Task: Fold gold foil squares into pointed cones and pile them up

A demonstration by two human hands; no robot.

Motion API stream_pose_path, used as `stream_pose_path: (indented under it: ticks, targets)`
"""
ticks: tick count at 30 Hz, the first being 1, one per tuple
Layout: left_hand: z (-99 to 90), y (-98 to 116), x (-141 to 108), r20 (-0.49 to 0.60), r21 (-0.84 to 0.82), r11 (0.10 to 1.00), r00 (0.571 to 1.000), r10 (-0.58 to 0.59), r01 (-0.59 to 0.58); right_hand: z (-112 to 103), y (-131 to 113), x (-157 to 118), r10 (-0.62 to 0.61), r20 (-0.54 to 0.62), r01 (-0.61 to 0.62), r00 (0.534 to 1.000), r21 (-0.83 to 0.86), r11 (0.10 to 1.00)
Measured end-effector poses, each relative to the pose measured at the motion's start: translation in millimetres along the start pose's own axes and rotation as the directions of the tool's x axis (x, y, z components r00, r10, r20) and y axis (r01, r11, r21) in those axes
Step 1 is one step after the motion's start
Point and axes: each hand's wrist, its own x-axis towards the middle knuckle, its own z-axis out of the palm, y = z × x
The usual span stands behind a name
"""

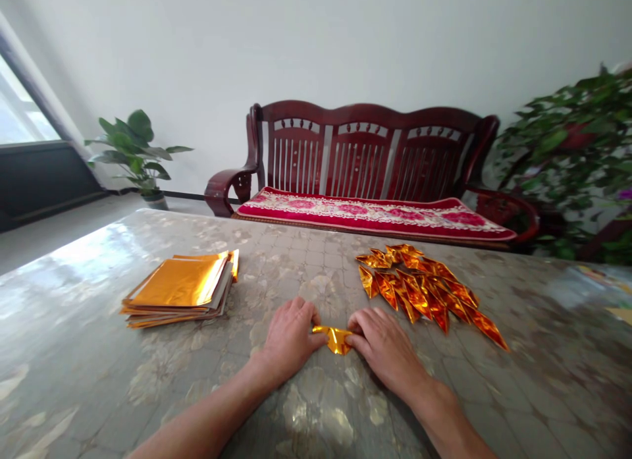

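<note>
Sheet stack: loose gold foil sheets (180, 284) lie in an uneven pile toward the table's (276, 265) left edge, well apart from the left hand, which is the nearer of the two.
Left hand: the left hand (291, 334) comes in from the near side, back upward, its fingers closed with thumb against forefinger on the left end of the foil piece.
Foil piece: the small gold foil piece (336, 341) spans the gap between the hands at mid-table — its long axis runs left to right, roughly along the far edge, and its middle widens toward the near side.
Nearer hand: neither; both touch it, one at each end, so it lies to the right of the left fingers and to the left of the right ones.
Right hand: the right hand (385, 344) mirrors the other, its fingers pinched on the right end — no open gap shows.
Folded pieces: pointed gold foil shapes (427, 288) lie clustered beyond and to the right of the right hand, between it and the far edge, apart from its fingers.
</note>
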Motion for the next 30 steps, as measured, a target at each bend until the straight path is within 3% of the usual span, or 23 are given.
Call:
stream_pose_path:
  ticks: [4,7,12,17,30]
  targets:
    - [5.7,0.2,0.6,0.003,-0.103,0.994,1.0,-0.022,0.022,-2.3,0.0,-1.4,-0.033,0.038,0.033,0.999,0.002,0.999]
    - [11.4,3.2,-0.5,0.005,-0.298,0.952,0.998,-0.066,0.064,-2.4,0.9,-3.5,-0.037,0.018,0.037,0.999,0.027,0.999]
    - [15.8,12.2,-5.8,-0.182,-0.609,0.79,0.981,-0.059,-0.066,-0.7,5.8,-6.7,0.005,-0.1,0.005,0.995,0.098,0.995]
    - [15.1,15.3,-9.2,-0.297,-0.672,0.722,0.953,-0.059,-0.165,-1.3,7.3,-7.5,-0.033,-0.222,0.059,0.974,0.108,0.992]
    - [15.1,15.7,-15.5,-0.36,-0.669,0.705,0.932,-0.033,-0.234,-0.5,0.8,-9.3,-0.098,-0.325,0.162,0.941,0.176,0.971]
